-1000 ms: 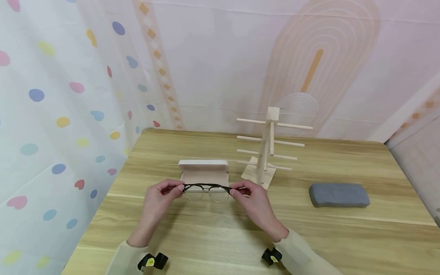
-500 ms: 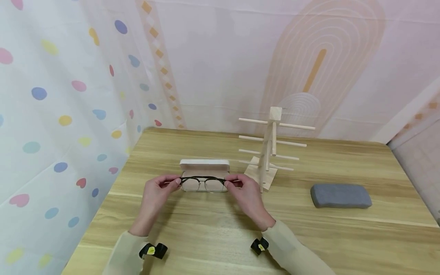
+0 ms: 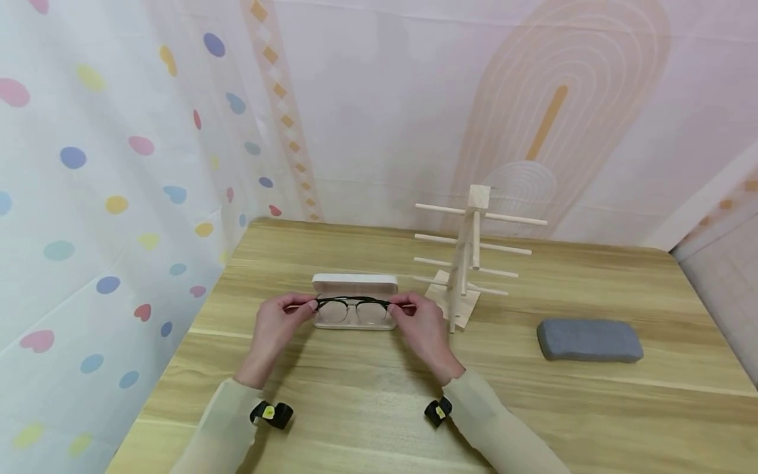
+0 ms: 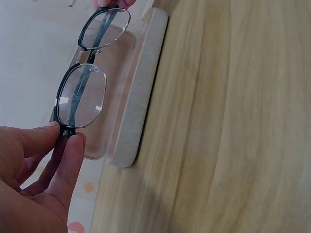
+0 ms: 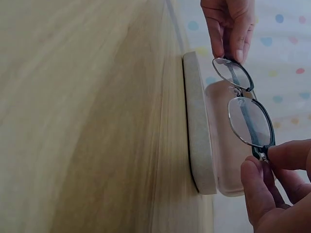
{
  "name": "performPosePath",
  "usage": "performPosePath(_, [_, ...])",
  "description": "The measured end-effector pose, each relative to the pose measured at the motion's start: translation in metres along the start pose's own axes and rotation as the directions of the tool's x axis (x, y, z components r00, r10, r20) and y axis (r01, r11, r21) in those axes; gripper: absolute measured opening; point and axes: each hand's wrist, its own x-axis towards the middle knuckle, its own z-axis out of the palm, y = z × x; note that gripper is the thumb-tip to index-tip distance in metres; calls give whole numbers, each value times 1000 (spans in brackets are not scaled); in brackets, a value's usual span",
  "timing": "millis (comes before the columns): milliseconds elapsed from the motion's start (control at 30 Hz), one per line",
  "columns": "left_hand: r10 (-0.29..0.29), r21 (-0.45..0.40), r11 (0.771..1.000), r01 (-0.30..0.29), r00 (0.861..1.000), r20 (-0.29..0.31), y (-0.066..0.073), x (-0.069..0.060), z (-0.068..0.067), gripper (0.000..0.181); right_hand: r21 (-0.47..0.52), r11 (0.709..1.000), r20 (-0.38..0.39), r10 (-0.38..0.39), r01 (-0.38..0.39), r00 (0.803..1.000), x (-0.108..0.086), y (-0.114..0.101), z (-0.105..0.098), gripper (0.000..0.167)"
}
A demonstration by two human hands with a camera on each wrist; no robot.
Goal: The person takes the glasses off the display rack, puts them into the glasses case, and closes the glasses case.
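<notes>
A pair of glasses (image 3: pixel 351 300) with a black upper rim and thin metal lower rims is held level between both hands, its temples folded behind the lenses. My left hand (image 3: pixel 281 328) pinches the left hinge corner between thumb and fingers. At the opposite corner, my right hand (image 3: pixel 424 330) grips the frame the same way. Directly under and behind the glasses lies an opened white glasses case (image 3: pixel 354 279) with a pinkish lining. In both wrist views the glasses (image 4: pixel 80 94) hang above the case (image 5: pixel 199 131); whether they touch it I cannot tell.
A wooden peg stand (image 3: pixel 464 250) with several crosswise rods rises just right of the case. Farther right on the wooden table (image 3: pixel 355 408) lies a closed grey case (image 3: pixel 589 340). Patterned cloth (image 3: pixel 379 112) hangs behind the table and along its left side.
Both hands have carried the glasses away from me, from in front of the white case to over it. The peg stand and grey case stay in place.
</notes>
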Motion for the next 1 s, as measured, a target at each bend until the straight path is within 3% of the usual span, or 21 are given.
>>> performPosePath(300, [11, 144, 989, -11, 1000, 2, -6, 9, 1, 19, -92, 996, -12, 0, -1, 1000, 8, 3, 4, 8])
performPosePath(733, [102, 336, 936, -104, 994, 26, -7, 13, 5, 12, -187, 982, 9, 4, -3, 1000, 12, 9, 3, 10])
performPosePath(1000, [150, 387, 909, -153, 988, 39, -8, 15, 7, 10, -203, 979, 35, 21, -13, 999, 16, 11, 1, 11])
